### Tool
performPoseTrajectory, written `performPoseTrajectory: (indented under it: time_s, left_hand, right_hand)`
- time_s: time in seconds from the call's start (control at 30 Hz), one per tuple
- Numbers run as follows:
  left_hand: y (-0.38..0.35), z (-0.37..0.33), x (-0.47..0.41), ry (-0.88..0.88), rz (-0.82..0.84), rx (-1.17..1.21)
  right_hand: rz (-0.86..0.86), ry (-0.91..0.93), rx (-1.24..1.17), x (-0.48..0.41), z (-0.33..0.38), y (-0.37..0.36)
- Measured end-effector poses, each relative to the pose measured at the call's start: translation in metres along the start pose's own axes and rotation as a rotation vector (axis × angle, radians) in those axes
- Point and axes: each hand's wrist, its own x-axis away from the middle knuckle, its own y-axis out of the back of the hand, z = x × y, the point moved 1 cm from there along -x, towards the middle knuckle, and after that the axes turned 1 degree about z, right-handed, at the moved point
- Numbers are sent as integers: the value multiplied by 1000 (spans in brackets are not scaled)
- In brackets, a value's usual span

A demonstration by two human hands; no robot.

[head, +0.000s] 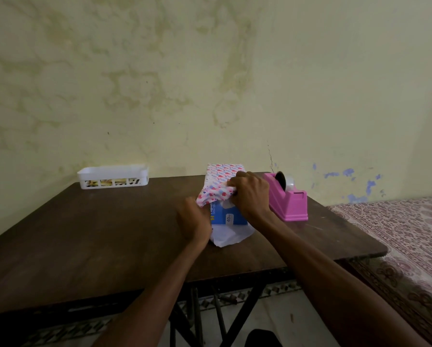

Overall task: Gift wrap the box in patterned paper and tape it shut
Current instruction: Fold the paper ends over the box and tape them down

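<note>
White paper (221,182) with red and blue hearts wraps a blue box (228,216); pink tape dispenser (288,200); white basket (113,177); dark brown tabletop (97,234).

Setting: a domestic room, probably a bedroom. Evidence:
- Bed (397,234) with a printed floral cover, just beside the right end of the bench (97,234).
- Plaster wall (210,83), pale yellow and stained, with a hairline crack (270,156) and blue paint patches (348,172).
- Tiled floor (285,319) with a patterned border.
- The bench is a dark wooden top on crossed metal legs (245,314).
- White plastic basket (112,177) at the wall.
</note>
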Motion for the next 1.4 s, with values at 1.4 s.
performPoseTrajectory:
  time_s: [1.4]
  left_hand:
    - [-20,-83,-17,-743,150,-706]
  right_hand:
    - [84,-393,-271,24,-55,12]
